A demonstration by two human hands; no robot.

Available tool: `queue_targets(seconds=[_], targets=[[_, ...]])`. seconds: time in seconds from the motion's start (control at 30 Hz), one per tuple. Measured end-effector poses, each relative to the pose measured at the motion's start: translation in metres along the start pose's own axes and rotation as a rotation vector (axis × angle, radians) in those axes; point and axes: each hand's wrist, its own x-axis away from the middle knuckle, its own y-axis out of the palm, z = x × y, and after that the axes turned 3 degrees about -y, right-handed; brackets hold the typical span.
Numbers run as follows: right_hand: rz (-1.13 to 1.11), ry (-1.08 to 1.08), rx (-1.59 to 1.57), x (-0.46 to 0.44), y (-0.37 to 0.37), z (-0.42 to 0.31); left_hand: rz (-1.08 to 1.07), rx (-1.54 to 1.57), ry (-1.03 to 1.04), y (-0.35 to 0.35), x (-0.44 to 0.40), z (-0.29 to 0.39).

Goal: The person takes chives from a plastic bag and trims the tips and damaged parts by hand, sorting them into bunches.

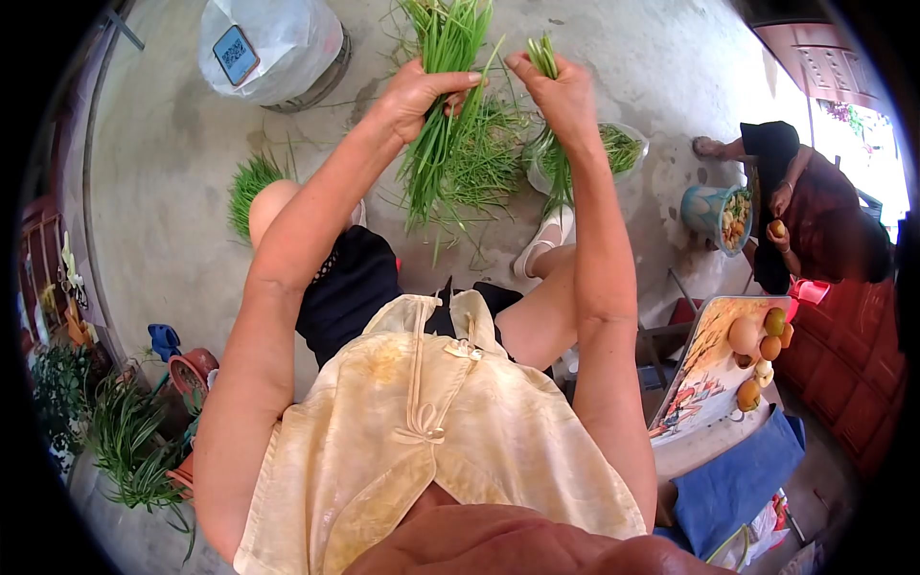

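Note:
My left hand [428,99] is closed around a thick bunch of green chives [446,43], whose long leaves hang below the fist. Close by on the right, my right hand [563,96] grips a thinner bunch of chives [554,172], its pale stem ends poking up above the fingers. Loose chives [484,158] lie scattered on the floor beneath both hands. Under the right-hand bunch stands a clear plastic-lined container [628,149] with green bits in it. Another heap of chives [254,192] rests on the floor beside my left knee.
A plastic-covered bucket [297,48] bears a phone showing a QR code [235,56]. At right, another person [824,211] holds a round brownish item above a blue bucket [704,211]. Fruit and eggs [745,335] sit on a small table [709,321]. Potted plants [134,441] stand at left.

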Motion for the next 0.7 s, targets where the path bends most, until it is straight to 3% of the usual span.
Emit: queue_targets(seconds=[0.1,0.2,0.43,0.7], targets=[[-0.071,-0.036,-0.178,0.003,0.009,0.004,-0.011,0.001,-0.005,0.0,0.0,0.0],[-0.145,0.118,-0.45,0.006,0.01,-0.005,-0.022,0.016,0.002,0.0,0.0,-0.001],[-0.11,0.101,-0.489,0.009,0.02,-0.007,0.038,-0.066,0.13,0.008,0.005,0.001],[-0.213,0.129,-0.577,0.009,0.013,-0.008,-0.032,-0.05,0.063,0.004,0.007,0.007]])
